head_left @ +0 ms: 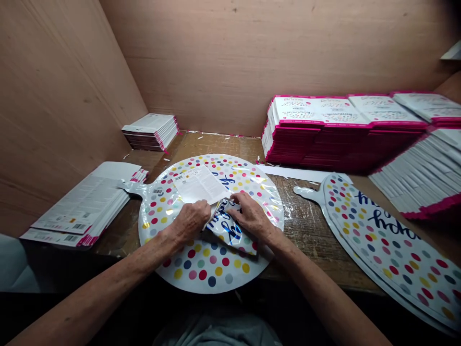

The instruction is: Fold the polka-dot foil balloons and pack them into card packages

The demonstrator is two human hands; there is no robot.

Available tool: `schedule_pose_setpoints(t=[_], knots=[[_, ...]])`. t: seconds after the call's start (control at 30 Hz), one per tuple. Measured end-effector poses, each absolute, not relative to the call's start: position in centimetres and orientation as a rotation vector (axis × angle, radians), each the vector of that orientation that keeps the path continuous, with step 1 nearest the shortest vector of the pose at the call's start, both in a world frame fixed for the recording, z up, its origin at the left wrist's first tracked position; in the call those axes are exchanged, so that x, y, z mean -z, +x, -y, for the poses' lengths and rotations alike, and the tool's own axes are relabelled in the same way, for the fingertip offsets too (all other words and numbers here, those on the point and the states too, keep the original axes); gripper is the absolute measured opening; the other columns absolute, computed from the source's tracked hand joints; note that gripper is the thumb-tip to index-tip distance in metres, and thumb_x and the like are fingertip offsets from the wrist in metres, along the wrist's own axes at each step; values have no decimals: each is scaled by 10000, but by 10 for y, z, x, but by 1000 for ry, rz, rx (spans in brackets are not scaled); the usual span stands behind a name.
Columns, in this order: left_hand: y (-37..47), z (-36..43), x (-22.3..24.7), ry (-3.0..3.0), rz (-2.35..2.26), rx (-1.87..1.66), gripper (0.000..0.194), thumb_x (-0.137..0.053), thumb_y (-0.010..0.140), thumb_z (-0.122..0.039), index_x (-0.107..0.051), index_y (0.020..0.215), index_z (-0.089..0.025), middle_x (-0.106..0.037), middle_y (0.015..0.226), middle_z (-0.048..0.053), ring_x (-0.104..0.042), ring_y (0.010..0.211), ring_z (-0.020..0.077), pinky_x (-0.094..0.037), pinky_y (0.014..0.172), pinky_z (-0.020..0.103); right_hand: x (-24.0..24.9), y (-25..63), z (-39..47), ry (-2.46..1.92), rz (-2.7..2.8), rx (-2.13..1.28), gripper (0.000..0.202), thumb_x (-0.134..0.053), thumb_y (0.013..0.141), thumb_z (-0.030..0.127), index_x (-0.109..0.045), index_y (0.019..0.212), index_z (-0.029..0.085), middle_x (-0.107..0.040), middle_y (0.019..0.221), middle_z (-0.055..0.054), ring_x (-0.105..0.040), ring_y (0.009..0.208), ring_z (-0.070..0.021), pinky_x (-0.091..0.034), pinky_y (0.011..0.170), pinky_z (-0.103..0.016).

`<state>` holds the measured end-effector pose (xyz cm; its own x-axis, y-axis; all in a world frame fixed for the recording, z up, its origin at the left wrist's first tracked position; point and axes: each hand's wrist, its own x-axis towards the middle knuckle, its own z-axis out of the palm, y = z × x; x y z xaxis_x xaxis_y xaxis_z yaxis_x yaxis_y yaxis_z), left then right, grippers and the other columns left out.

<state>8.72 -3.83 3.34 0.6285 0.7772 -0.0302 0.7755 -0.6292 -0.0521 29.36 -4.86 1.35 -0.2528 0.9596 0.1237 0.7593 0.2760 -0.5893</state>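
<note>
Packet (pixel 199 185) and folded foil (pixel 232 235) over the balloon (pixel 212 271)
Over the balloon's middle, left hand (pixel 192 220) grips the packet's near edge; right hand (pixel 252 216), fingers narrowly parted, touches the foil, pinch unclear

L hand (pixel 192 218): fingertips out of sight behind its knuckles. R hand (pixel 252 216): some fingers hidden under its palm. Fine print on card (pixel 200 185) by the hands too tiny to read. Folded balloon (pixel 234 238), pt. covered by hands, hides some of flat balloon (pixel 219 271), which covers mid front edge of bench (pixel 300 226). Toward bench's R end, dotted balloons (pixel 389 250) & card packs (pixel 324 144) cut off by pic edge; packs' small print blurry.
</note>
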Motion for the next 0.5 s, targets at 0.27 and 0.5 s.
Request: schedule_pose_setpoints(t=[0.27, 0.5], knots=[[80, 40, -50, -2768, 1176, 93, 262, -359, 874, -5, -563, 781, -140, -597, 787, 86, -606, 668, 187, -453, 533, 257, -14, 278, 39, -1896, 2016, -451, 225, -588, 889, 381, -562, 992, 183, -577, 1007, -84, -562, 920, -222, -434, 779, -313], [83, 60, -45, -2562, 1515, 833, 214, -471, 942, -251, -594, 1084, -150, -673, 1116, 143, -645, 1083, 273, -549, 884, 392, -14, 283, 44, -1871, 1810, -333, 55, -505, 907, 262, -508, 912, 208, -606, 949, -68, -568, 858, -217, -418, 736, -308]])
